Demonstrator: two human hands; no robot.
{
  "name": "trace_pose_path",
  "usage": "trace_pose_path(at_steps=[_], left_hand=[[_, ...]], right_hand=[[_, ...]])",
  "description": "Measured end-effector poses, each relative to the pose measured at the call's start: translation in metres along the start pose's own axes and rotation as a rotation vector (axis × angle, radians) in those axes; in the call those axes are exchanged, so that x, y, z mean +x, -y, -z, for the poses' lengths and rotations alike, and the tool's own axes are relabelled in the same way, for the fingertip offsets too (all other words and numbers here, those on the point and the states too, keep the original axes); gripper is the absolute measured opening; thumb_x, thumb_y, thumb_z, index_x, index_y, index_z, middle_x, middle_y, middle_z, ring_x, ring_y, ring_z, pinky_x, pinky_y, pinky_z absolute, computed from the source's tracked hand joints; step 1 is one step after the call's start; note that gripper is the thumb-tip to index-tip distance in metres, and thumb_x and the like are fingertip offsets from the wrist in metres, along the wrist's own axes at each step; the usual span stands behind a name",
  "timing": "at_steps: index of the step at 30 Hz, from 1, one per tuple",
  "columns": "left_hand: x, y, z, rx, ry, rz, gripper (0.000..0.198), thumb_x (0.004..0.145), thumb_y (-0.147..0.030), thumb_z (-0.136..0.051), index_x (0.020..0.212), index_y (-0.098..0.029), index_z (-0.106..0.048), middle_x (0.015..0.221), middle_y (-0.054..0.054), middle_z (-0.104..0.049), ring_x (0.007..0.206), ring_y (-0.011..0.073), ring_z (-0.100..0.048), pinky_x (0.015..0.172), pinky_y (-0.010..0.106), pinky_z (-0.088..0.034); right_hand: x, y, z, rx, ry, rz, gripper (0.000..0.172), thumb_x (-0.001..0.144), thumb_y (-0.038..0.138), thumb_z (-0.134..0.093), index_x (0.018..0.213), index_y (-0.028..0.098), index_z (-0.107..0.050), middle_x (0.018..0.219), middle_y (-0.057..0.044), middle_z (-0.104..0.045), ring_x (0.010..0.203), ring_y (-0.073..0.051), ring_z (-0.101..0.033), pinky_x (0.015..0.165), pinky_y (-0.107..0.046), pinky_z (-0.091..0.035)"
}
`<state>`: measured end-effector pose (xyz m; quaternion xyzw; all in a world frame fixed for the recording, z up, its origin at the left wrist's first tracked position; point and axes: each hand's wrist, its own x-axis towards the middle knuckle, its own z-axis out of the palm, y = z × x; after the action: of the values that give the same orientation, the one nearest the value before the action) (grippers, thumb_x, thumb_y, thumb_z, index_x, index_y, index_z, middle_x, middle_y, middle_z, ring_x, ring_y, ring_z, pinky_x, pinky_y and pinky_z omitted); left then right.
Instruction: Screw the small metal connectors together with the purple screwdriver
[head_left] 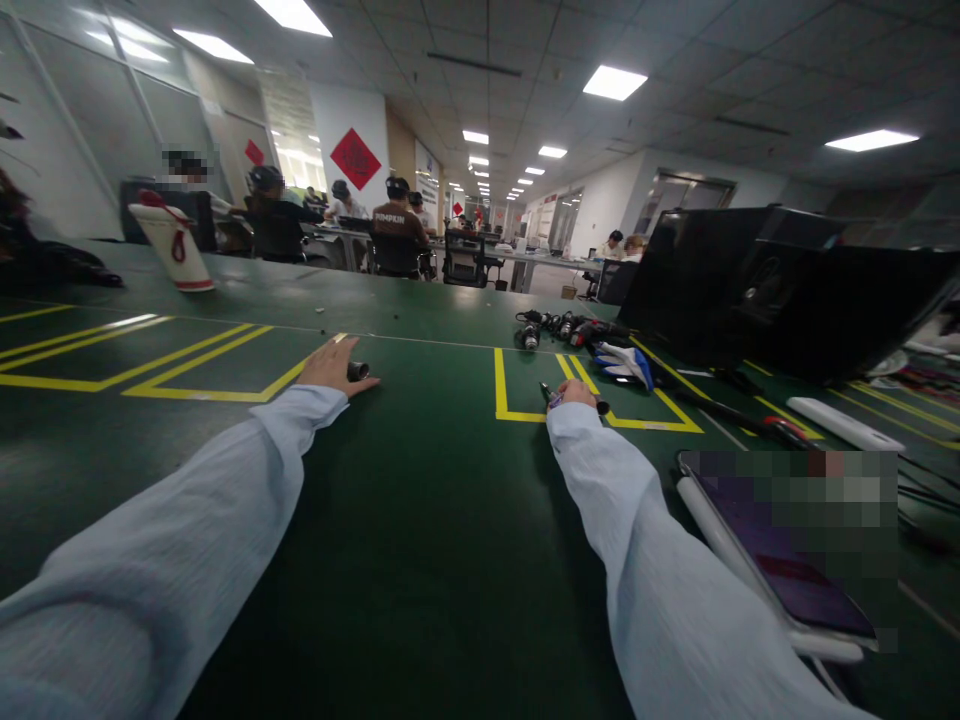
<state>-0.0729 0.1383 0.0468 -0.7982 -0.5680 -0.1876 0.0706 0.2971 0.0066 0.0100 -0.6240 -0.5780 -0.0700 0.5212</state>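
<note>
Both my arms stretch forward over a dark green table [420, 520] marked with yellow tape lines. My left hand [330, 366] rests flat on the table, its fingers around a small dark metal cylinder [358, 371]. My right hand [576, 393] is closed on a dark pen-like tool [600, 405] whose ends stick out on both sides of the fist. It sits inside a yellow taped rectangle [501, 400]. Both sleeves are light blue.
Blue-and-white gloves [622, 362] and several small dark parts [547, 327] lie beyond my right hand. Black cases [750, 285] stand at the right. A tablet [780, 560] and white bar [844, 425] lie near right. A white cup [174, 245] stands far left. People sit at desks behind.
</note>
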Motion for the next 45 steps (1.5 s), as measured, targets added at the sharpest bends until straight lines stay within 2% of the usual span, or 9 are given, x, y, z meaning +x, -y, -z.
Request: trace_pose_path(at_steps=[6,11,14,17,22,29,34,40,45], left_hand=[[0.008,0.006,-0.001,0.003,0.139,0.047,0.046,0.077,-0.040,-0.048,0.107,-0.006,-0.046,0.103,0.020,-0.057,0.092,0.0312,-0.053,0.077,0.040,-0.040],[0.001,-0.002,0.001,-0.025,0.108,0.026,0.032,0.072,-0.039,-0.051,0.092,-0.013,-0.052,0.089,0.014,-0.060,0.085,0.0292,-0.056,0.075,0.038,-0.041],[-0.021,-0.027,-0.001,-0.141,0.112,-0.099,0.033,0.069,-0.041,-0.053,0.092,-0.017,-0.049,0.093,0.008,-0.058,0.086,0.0226,-0.055,0.077,0.032,-0.042],[-0.057,-0.065,-0.001,-0.542,0.089,-0.327,0.032,0.070,-0.042,-0.050,0.090,-0.017,-0.048,0.087,0.006,-0.055,0.079,0.0188,-0.053,0.072,0.031,-0.044],[-0.106,-0.120,0.008,-0.755,0.232,-0.466,0.024,0.063,-0.032,-0.059,0.076,-0.017,-0.046,0.068,-0.002,-0.049,0.059,0.0113,-0.046,0.052,0.022,-0.039],[-0.108,-0.150,0.015,-0.793,0.330,-0.442,0.023,0.059,-0.022,-0.061,0.072,-0.017,-0.043,0.063,-0.004,-0.049,0.053,0.0089,-0.046,0.048,0.020,-0.037],[-0.105,-0.147,0.010,-0.788,0.352,-0.491,0.017,0.063,-0.026,-0.061,0.064,-0.014,-0.049,0.058,-0.003,-0.051,0.052,0.0081,-0.046,0.048,0.019,-0.037],[-0.104,-0.143,0.007,-0.772,0.304,-0.572,0.019,0.068,-0.027,-0.055,0.058,-0.013,-0.048,0.053,-0.003,-0.046,0.049,0.0073,-0.044,0.047,0.018,-0.034],[-0.105,-0.143,0.009,-0.776,0.245,-0.566,0.017,0.069,-0.026,-0.053,0.059,-0.013,-0.050,0.056,-0.001,-0.050,0.052,0.0087,-0.046,0.049,0.019,-0.036]], right_hand=[[0.001,0.026,0.003,-0.011,-0.002,-0.073,0.017,0.070,0.021,-0.060,0.083,0.011,-0.056,0.089,-0.012,-0.055,0.094,-0.027,-0.048,0.083,-0.045,-0.036],[-0.031,0.073,-0.013,0.190,0.075,-0.099,0.008,0.071,0.025,-0.053,0.072,0.018,-0.051,0.066,-0.001,-0.053,0.061,-0.015,-0.050,0.061,-0.031,-0.043],[-0.062,0.106,-0.021,0.530,0.227,-0.190,0.016,0.072,0.032,-0.054,0.065,0.019,-0.050,0.056,0.002,-0.054,0.048,-0.010,-0.047,0.049,-0.024,-0.041],[-0.085,0.131,-0.016,0.970,0.390,-0.349,0.021,0.069,0.037,-0.058,0.062,0.017,-0.053,0.058,-0.001,-0.061,0.050,-0.011,-0.054,0.050,-0.024,-0.044],[-0.093,0.139,0.004,1.313,0.504,-0.438,0.032,0.068,0.045,-0.059,0.055,0.016,-0.054,0.049,0.001,-0.059,0.041,-0.009,-0.051,0.041,-0.021,-0.040],[-0.079,0.123,0.010,1.162,0.448,-0.522,0.039,0.070,0.046,-0.054,0.044,0.017,-0.046,0.032,0.005,-0.042,0.028,-0.006,-0.034,0.032,-0.020,-0.023],[-0.083,0.126,0.013,0.829,0.343,-0.256,0.037,0.077,0.039,-0.045,0.046,0.018,-0.047,0.037,0.006,-0.038,0.034,-0.006,-0.034,0.038,-0.021,-0.025],[-0.090,0.132,0.010,0.609,0.357,-0.004,0.034,0.079,0.031,-0.042,0.049,0.017,-0.049,0.043,0.005,-0.040,0.042,-0.007,-0.040,0.047,-0.022,-0.032],[-0.088,0.126,0.003,0.809,0.453,-0.203,0.036,0.078,0.039,-0.045,0.049,0.017,-0.048,0.040,0.004,-0.043,0.038,-0.006,-0.039,0.041,-0.020,-0.031]])
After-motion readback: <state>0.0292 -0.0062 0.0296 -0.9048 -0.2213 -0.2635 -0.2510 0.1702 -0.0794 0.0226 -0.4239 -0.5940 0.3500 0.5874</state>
